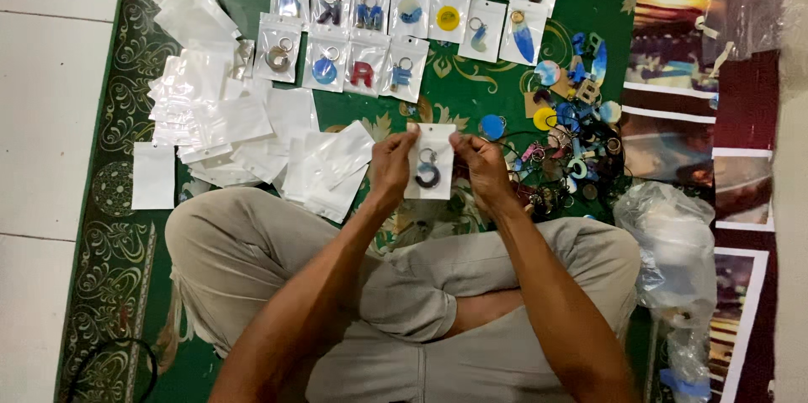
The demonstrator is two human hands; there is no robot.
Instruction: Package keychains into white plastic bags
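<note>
Both hands hold one small clear pouch (430,161) with a dark keychain inside: the left hand (392,166) pinches its left edge, the right hand (486,167) its right. Beyond the pouch lie rows of filled pouches (396,12); left of it, empty pouches (227,117); right of it, loose keychains (572,138).

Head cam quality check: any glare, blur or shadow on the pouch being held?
Head view: even, flat light; the pouch between left hand and right hand reads sharp enough, no strong glare; fingers slightly soft; clear plastic bag at right shows bright sheen; frame corners dim.
</note>
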